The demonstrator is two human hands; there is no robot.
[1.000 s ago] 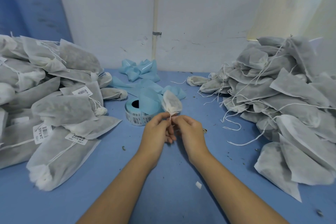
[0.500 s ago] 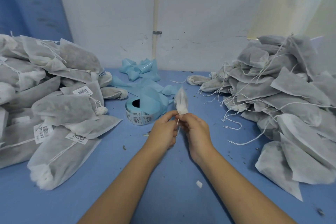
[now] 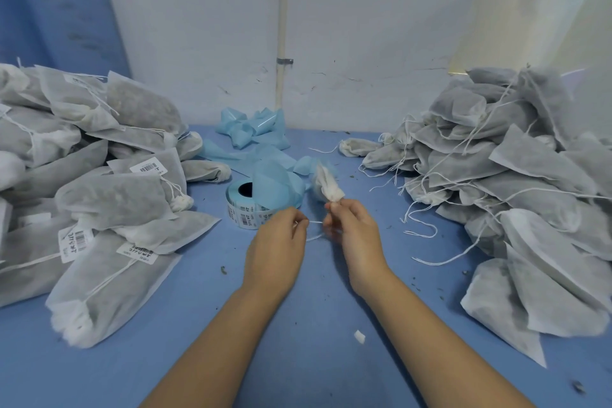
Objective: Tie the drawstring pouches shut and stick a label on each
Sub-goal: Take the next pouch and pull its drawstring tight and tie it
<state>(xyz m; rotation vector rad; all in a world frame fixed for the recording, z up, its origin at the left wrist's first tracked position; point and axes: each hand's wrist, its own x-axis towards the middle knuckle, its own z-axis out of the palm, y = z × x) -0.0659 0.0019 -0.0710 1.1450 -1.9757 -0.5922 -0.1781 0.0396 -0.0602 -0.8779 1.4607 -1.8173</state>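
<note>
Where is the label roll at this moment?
In the head view the label roll sits on the blue table near centre, just beyond the left hand pinching the drawstring, left of the pouch the right hand holds.

Table (image 3: 298, 358) is showing flat mid blue with dark specks. Left pile (image 3: 99, 195) and right pile (image 3: 513, 195) of pouches are reading mottled grey-white, strings white. Labels (image 3: 76, 240) are showing white with black barcodes. Label roll (image 3: 245, 212) is running pale blue, stickers white with black print. Loose backing strip (image 3: 255, 129) is looking light blue. Small pouch (image 3: 326, 184) and drawstring (image 3: 314, 237) are showing white. Wall (image 3: 364, 26) is reading off-white.
</note>
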